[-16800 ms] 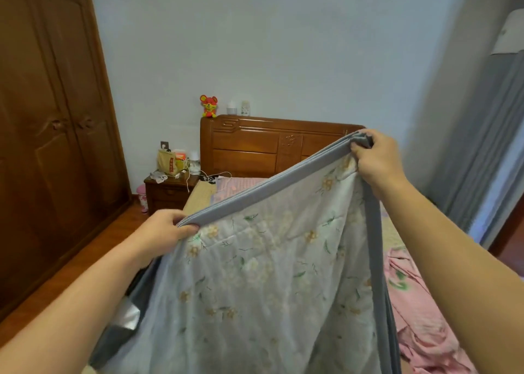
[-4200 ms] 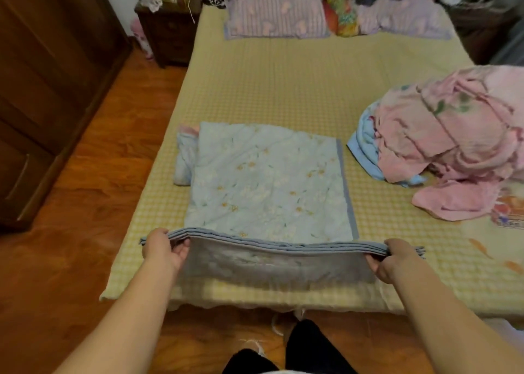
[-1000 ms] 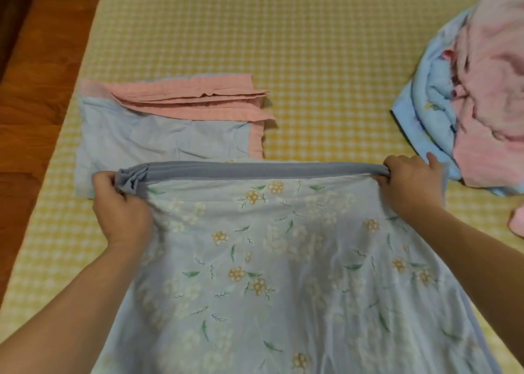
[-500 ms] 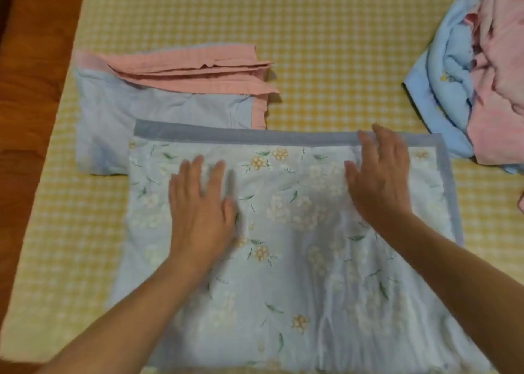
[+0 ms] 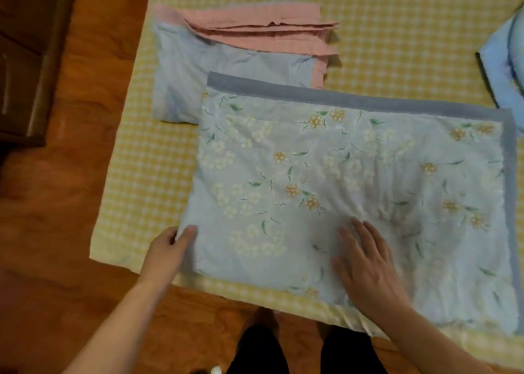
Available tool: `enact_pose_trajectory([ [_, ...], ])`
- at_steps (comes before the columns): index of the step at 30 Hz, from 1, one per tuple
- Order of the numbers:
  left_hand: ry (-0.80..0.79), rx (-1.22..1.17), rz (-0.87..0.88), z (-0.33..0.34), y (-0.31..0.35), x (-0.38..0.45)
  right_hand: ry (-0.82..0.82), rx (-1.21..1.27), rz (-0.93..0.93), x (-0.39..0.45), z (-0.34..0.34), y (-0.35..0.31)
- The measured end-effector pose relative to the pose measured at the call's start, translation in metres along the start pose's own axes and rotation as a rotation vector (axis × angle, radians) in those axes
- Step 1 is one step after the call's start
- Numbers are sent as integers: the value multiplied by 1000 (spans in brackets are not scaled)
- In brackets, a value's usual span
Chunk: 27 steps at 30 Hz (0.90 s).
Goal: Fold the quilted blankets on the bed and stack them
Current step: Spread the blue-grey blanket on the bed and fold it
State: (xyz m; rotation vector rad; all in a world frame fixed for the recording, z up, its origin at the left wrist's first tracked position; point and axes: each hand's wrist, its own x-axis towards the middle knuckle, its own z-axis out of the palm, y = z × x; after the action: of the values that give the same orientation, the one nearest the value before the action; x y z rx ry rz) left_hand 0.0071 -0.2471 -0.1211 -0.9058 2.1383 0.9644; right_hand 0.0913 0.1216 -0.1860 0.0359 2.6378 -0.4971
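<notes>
Floral blanket (image 5: 354, 189) now lies folded flat at the bed (image 5: 397, 33) near edge, overlapping the pink-edged folded blanket (image 5: 226, 58); my hands slid back from smoothing, left hand (image 5: 167, 251) pinching its left corner, right hand (image 5: 368, 263) flat on top, so next it gets stacked.

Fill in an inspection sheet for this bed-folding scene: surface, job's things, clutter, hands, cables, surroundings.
Surface: yellow checked bed cover.
Job's things: folded floral blanket overlaps the near corner of the folded pink-edged blanket.
Clutter: blue bundle at the right edge, cut off.
Hands: left hand grips the floral blanket's near-left corner; right hand lies flat on it.
Cables: nothing seen.
Surroundings: wooden floor, dark wooden furniture.
</notes>
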Motion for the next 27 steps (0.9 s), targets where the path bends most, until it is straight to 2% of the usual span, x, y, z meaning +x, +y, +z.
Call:
enact_pose_trajectory([
  [2,-90,64,141,-12,-1,0,-28,-10,-38,-1,8,-13],
  [5,-273,-46,292,-19,-4,5,-18,-12,16,5,19,-25],
  [8,-427,-175,197,-23,-12,21,-1,-17,82,9,25,-34],
  [9,-502,-137,155,-24,-15,27,4,-22,104,9,27,-37],
  [12,-765,190,106,-28,-23,47,1,-72,137,12,33,-39],
  [14,-811,270,84,-31,-22,56,2,-97,147,15,37,-37],
  [16,-728,288,125,-34,-22,59,-15,-127,159,16,40,-34],
  [19,-471,150,224,-37,-39,57,-60,-190,246,15,38,-37],
  [21,-270,337,278,-33,-55,53,-92,-212,362,18,36,-51],
  [23,-147,533,246,-21,-64,46,-43,-189,418,19,35,-75],
  [25,-57,522,279,-9,-62,37,88,-98,324,15,39,-103],
  [27,-14,307,455,0,-53,28,188,-22,120,6,46,-127],
])
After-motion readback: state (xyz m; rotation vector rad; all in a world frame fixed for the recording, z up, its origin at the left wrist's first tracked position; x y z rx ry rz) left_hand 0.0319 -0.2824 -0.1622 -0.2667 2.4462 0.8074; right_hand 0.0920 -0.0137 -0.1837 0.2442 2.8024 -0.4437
